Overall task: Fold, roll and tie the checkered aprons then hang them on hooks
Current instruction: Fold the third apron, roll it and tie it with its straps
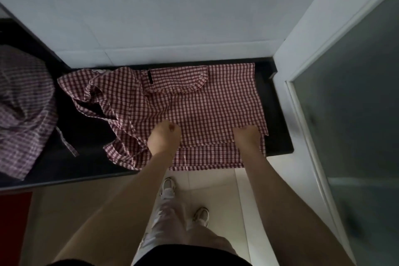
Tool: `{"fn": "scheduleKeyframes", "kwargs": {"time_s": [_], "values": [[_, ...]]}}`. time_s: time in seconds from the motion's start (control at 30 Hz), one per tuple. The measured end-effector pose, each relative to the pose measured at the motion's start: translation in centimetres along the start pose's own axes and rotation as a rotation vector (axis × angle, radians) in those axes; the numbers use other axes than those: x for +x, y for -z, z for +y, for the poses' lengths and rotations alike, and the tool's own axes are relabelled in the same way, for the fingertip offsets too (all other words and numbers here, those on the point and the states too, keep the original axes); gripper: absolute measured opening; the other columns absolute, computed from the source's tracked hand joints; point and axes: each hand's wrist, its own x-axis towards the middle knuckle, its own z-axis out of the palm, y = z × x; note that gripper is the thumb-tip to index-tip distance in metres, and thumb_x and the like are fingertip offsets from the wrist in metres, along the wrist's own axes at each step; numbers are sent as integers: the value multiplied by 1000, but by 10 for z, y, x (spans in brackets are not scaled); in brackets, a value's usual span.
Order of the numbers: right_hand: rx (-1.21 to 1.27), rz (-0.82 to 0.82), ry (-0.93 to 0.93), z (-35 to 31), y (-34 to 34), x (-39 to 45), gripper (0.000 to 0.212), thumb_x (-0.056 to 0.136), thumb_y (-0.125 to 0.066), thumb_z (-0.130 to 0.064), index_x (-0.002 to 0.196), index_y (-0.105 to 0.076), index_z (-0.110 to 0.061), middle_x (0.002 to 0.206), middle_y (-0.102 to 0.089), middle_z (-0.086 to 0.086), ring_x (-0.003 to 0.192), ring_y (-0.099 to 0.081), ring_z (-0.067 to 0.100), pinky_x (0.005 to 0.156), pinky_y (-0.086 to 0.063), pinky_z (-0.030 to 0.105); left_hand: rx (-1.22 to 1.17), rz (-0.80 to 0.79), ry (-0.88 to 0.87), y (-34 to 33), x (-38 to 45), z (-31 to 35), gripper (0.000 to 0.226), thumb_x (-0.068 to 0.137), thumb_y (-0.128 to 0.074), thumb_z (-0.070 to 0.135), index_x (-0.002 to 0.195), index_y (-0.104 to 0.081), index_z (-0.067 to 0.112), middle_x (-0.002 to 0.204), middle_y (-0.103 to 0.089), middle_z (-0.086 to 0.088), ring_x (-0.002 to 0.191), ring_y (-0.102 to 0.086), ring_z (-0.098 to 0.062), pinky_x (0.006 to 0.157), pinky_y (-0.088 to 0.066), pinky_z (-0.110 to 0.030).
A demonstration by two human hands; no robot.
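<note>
Both of my forearms reach out from under the camera, over my shoes on the pale floor tiles, toward the near edge of the black worktop (278, 136). One checkered apron (207, 106) lies spread flat on the worktop's right half, its far edge close to the wall and its near hem hanging a little over the front edge. A fold already runs across it near that front edge, which I take to be the first lengthwise fold before rolling. Its bib and straps (90, 97) are bunched loosely toward the middle of the worktop, kept out of the way, I think, so they stay free for tying later.

My left hand (165, 138) sits on the cloth at the left end of the fold, fingers curled down into the fabric; it looks to be pinching the edge, though I cannot tell for sure. My right hand (247, 136) lies at the right end, near the apron's right edge, fingers straighter and pressing the layer flat. Holding both ends keeps the fold straight.

A second apron (23, 110) is heaped at the worktop's left end, well apart, waiting its turn.
</note>
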Motion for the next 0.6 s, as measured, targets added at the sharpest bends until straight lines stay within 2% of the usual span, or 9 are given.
{"fn": "scheduleKeyframes", "kwargs": {"time_s": [0.07,0.13,0.2,0.3,0.4,0.53,0.6], "values": [[160,-71,-177,5,6,-9,30,98,-53,-20,126,-58,-9,115,-63,6,96,-62,26,87,-56,38,-275,-40,408,-1,-16,-4,31,88,-54,24,58,-53,13,58,-53,-3,53,-46,-20,53,-35,-28],[309,-147,-341,7,7,-15,15,97,-55,-19,107,-58,-8,100,-64,9,90,-64,25,82,-59,38,-621,-62,779,-3,-27,-12,29,89,-57,21,62,-61,10,59,-59,-2,50,-48,-16,51,-40,-27],[493,-196,-465,9,8,-15,11,96,-58,-16,103,-57,-8,102,-64,12,92,-65,26,75,-59,37,-892,-61,964,-6,-33,-23,24,91,-62,20,71,-63,8,64,-62,-3,48,-51,-13,47,-43,-24],[696,-187,-618,13,8,-11,23,93,-62,-13,114,-60,-5,111,-65,14,94,-68,25,64,-59,32,-999,-127,1000,-7,-32,-36,22,91,-68,29,84,-64,9,72,-67,-4,43,-53,-10,37,-39,-18],[886,-167,-725,19,5,-11,27,95,-59,-16,122,-59,-8,116,-62,14,85,-65,24,47,-55,27,-1018,-164,981,-6,-30,-35,20,92,-68,26,83,-64,9,73,-66,-4,43,-53,-9,38,-40,-18],[1014,-108,-804,19,4,-9,27,98,-57,-22,122,-57,-9,107,-61,14,73,-60,24,39,-51,25,-1022,-96,999,-5,-28,-30,13,94,-62,18,85,-60,8,76,-60,-5,56,-52,-15,53,-49,-29],[962,-75,-835,15,5,-9,20,99,-57,-20,114,-56,-7,93,-58,13,66,-59,22,44,-49,30,-1093,-69,1013,-5,-25,-27,14,95,-55,20,99,-60,8,88,-60,-6,73,-57,-20,72,-54,-41]]}}
